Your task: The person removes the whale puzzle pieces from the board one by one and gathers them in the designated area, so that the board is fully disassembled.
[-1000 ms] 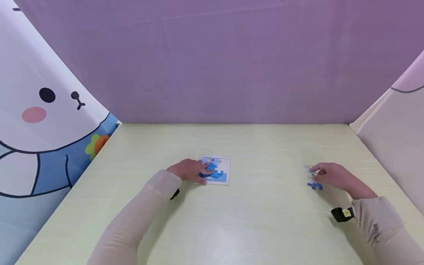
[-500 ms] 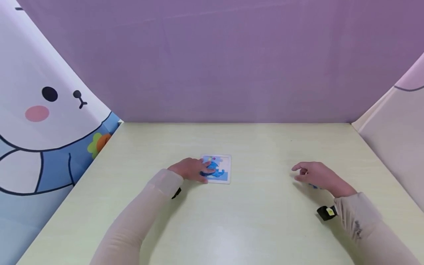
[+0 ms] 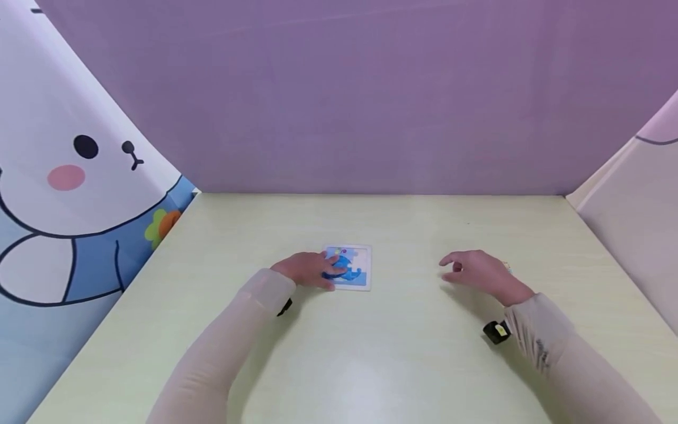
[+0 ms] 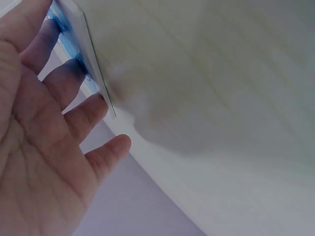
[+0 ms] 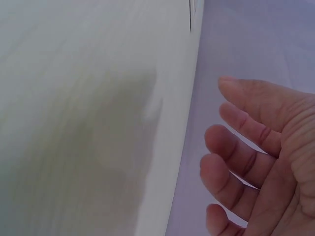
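Note:
A small jigsaw puzzle in a white frame lies flat near the middle of the table, showing a blue picture and a pale area at its upper right. My left hand rests on its left part with fingers spread; the left wrist view shows the fingertips touching the puzzle. To the right, my right hand hovers above the table, apart from the puzzle. Its fingers are loosely bent with nothing between them in the right wrist view. A bit of loose puzzle piece peeks out behind that hand.
The pale wooden table ends at a purple cloth wall. Printed cloth with a cartoon animal hangs at the left, and a pale cloth at the right. Dark bands sit at both wrists.
My right hand has moved left from beside the loose puzzle pieces toward the framed puzzle, with no piece seen in it. The left hand stays on the puzzle; the view has shifted slightly.

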The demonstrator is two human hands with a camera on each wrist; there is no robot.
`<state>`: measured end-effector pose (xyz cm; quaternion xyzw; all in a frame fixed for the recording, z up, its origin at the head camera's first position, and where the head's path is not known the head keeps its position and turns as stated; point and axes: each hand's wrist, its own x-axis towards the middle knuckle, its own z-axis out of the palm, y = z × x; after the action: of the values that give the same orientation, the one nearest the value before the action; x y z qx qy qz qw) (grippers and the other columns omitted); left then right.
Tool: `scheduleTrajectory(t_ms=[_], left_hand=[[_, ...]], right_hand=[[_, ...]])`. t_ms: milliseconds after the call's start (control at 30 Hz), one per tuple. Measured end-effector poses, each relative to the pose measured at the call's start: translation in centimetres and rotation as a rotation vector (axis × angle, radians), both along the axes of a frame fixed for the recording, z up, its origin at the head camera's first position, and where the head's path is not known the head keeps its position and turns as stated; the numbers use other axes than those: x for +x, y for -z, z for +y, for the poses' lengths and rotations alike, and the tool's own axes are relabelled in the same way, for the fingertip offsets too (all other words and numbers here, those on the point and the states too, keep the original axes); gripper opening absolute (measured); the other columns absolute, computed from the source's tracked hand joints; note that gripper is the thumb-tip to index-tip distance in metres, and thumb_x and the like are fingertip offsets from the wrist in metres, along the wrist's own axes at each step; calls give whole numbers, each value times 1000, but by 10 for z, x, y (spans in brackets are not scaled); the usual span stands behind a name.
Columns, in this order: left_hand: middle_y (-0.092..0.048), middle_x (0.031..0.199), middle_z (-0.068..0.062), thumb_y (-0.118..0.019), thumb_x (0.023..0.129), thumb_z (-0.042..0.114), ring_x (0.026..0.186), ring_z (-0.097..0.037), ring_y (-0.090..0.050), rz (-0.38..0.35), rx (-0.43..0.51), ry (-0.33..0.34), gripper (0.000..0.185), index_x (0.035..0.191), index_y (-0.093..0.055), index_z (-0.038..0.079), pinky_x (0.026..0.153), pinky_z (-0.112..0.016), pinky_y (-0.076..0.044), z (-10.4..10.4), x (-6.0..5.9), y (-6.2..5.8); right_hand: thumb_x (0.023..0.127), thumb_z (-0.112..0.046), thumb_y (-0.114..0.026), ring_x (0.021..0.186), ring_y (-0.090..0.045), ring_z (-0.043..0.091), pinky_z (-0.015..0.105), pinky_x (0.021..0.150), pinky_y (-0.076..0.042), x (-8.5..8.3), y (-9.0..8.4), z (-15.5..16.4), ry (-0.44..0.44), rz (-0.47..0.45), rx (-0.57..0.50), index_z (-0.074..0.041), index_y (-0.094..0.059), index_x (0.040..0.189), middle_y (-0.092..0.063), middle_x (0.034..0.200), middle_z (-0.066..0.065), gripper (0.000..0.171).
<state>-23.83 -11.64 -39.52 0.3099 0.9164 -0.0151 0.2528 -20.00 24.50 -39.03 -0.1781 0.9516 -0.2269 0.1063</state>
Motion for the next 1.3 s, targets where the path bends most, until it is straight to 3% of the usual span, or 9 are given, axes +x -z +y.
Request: scheduleTrajectory(t_ms=[333, 767, 1300], left_hand=[[-22, 158, -3, -57, 95, 39, 144, -31, -18, -7, 1, -28, 55, 147, -38, 30, 110, -46, -28, 0, 2, -1], [-22, 158, -1, -58, 95, 40, 144, -30, -17, -20, 1, -43, 55, 146, -39, 32, 111, -47, -26, 1, 0, -1], [-23, 157, -4, -57, 95, 42, 143, -33, -21, 1, -15, -8, 57, 147, -37, 31, 108, -47, -31, 0, -2, 0]], right_hand=[[87, -18, -68, 69, -53, 10, 30, 59, -44, -7, 0, -27, -71, 44, 31, -5, -67, 113, -63, 84, -1, 29], [88, -21, -67, 72, -56, 10, 28, 58, -45, -15, 2, -54, -102, 57, 74, -8, -69, 111, -65, 84, -2, 27], [87, -22, -68, 82, -62, 14, 32, 65, -49, -18, -3, -97, -104, 37, 127, -10, -71, 108, -70, 93, 1, 24]])
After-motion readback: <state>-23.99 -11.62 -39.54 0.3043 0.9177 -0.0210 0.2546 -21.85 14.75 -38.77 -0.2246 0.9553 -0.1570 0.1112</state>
